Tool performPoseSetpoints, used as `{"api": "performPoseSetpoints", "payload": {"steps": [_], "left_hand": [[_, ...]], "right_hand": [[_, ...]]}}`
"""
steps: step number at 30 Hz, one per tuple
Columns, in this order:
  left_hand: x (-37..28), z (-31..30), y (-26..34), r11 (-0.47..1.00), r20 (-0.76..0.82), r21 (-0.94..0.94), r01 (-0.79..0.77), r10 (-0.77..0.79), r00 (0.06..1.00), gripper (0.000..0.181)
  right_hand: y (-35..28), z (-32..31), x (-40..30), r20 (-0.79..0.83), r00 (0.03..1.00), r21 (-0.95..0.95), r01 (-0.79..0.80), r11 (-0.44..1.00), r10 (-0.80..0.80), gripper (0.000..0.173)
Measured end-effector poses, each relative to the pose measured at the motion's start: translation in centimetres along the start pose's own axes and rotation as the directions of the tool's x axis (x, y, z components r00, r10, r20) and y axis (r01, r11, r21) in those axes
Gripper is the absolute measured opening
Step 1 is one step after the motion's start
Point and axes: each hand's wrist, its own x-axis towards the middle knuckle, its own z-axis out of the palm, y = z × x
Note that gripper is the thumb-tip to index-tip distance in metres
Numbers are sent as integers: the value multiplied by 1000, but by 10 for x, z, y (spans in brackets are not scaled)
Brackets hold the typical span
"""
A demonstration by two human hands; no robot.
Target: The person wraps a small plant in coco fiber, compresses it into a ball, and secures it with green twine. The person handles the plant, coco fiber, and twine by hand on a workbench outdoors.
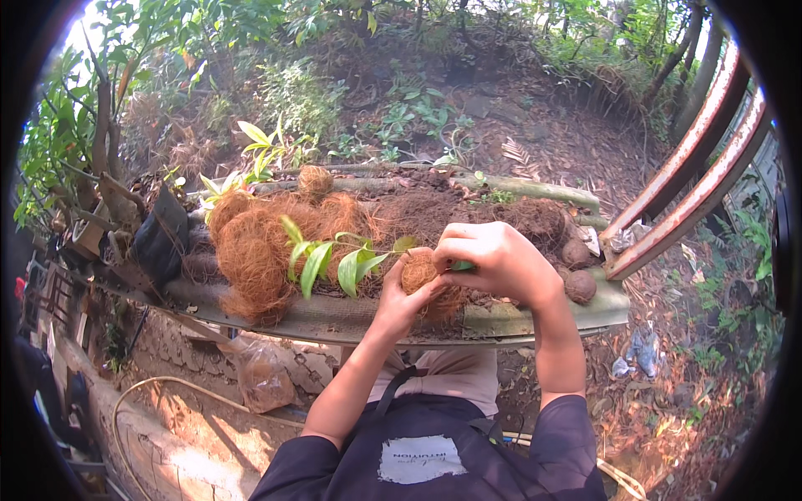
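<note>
A leafy green plant lies sideways, its stem leading to a ball wrapped in coconut fibre. My left hand grips that ball from the left and below, thumb across its near side. My right hand is bent over the ball's right side, fingertips pinched together against it. Under the right palm a small green item shows; most of it is hidden, and whether the fingers hold it or a thread cannot be seen. Left of the plant sits a large heap of loose coconut fibre.
Dark soil covers the middle of the corrugated-sheet bench. Two round soil balls rest at its right end, beside rusty metal bars. A fibre ball sits at the back. A black plastic bag stands left.
</note>
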Motion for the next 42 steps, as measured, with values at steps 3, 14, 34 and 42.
{"api": "performPoseSetpoints", "payload": {"steps": [3,14,34,42], "left_hand": [[-4,-5,-4,992,88,-125,20,-9,996,37],[-8,-2,-2,998,166,-23,-60,63,984,35],[-2,-16,-5,880,-32,-471,-56,46,998,42],[3,-17,18,822,-162,-559,104,-231,960,45]], "right_hand": [[10,3,1,-31,999,121,-18,993,22,24],[23,5,3,-30,999,325,-22,946,34,28],[56,149,-33,30,710,998,-60,18,704,23],[16,159,-48,-46,564,999,22,41,824,19]]}}
